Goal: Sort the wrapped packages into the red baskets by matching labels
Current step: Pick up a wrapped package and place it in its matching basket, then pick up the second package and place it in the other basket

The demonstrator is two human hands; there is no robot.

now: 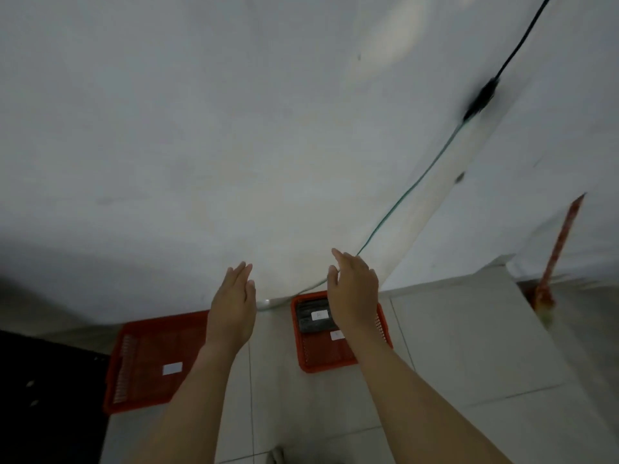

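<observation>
Two red baskets stand on the tiled floor against a white wall. The left basket (147,360) has a white label on it and nothing else that I can see inside. The right basket (313,356) holds a dark wrapped package (310,318) with a white label, and a second white label sits on the basket's floor. My left hand (232,304) hovers above the gap between the baskets, fingers straight and together, holding nothing. My right hand (353,289) hangs over the right basket, palm down, fingers loosely spread, empty, and hides part of the package.
A green cable (407,190) runs down the wall to the floor behind the right basket, joined to a black cable (512,53) above. A red stick-like object (557,249) leans in the right corner. A dark mat (50,390) lies at the left.
</observation>
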